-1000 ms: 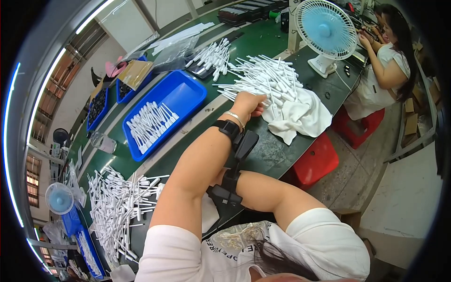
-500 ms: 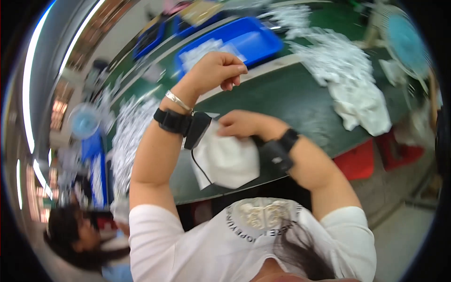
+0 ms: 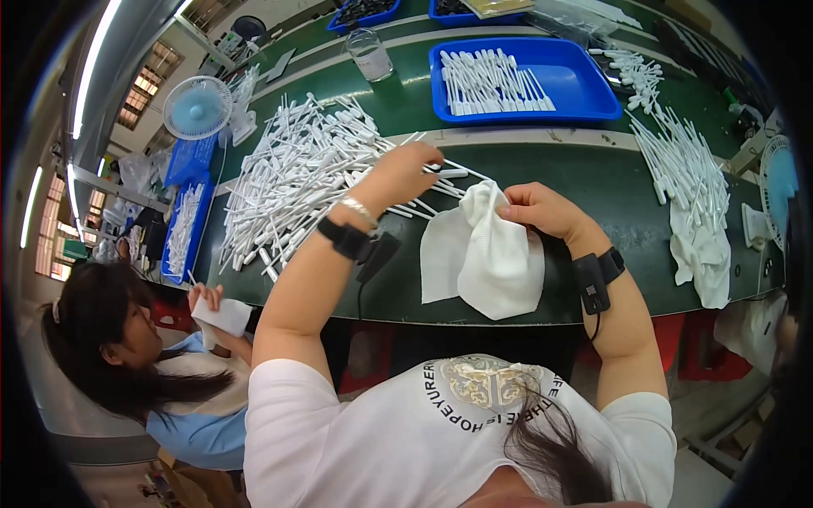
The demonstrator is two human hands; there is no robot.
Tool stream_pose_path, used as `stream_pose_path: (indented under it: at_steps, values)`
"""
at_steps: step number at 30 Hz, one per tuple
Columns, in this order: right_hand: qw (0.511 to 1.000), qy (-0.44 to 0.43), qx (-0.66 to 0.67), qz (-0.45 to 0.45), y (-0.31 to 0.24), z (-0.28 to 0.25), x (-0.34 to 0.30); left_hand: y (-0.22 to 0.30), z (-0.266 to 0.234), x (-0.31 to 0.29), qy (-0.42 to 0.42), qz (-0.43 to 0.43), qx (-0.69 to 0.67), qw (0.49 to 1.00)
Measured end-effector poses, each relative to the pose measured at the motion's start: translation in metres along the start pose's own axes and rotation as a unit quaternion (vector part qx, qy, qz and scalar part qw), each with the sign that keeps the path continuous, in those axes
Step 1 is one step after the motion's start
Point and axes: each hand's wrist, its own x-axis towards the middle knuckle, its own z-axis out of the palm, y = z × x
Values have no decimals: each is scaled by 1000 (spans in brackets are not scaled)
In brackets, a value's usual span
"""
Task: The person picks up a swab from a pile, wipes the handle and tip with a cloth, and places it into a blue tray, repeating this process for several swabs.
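Right fingers (image 3: 513, 212) pinch a draped, white fabric cloth (image 3: 506, 269); left fingers (image 3: 428, 156) curl beside piled slender, white, plastic-looking sticks (image 3: 292, 173), grip indeterminable. Light pinching should limit tangling.

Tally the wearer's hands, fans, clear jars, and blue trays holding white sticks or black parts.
Wearer's hands: 2 (left hand, right hand gripping white cloth)
Fans: 2 (left fan; right fan, cut off)
Clear jar: 1
Blue trays with white sticks: 2 (large tray, left tray)
Blue trays with black parts: 2 (jar-side tray, part-covered tray)
Total: 9
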Motion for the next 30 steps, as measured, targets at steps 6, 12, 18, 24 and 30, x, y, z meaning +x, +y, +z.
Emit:
stream_pose_path:
  at_steps: [6, 12, 18, 24, 30]
  values:
    - [1000, 2, 19, -14, 2, 1, 3, 21, 18, 27, -115, 8, 224, 968]
    - [1000, -4, 24, -6, 4, -6, 0, 53, -55, 13, -18, 2, -22, 1000]
    - [995, -21, 88, -30, 13, -13, 4, 50, -54, -19, 107, 32, -601, 791]
    - [968, 33, 224, -106, 8, -8, 2, 43, 47, -31, 103, -116, -678, 719]
    - [980, 98, 123, -121, 6, -7, 2, 53, 60, -33, 3, -113, -464, 878]
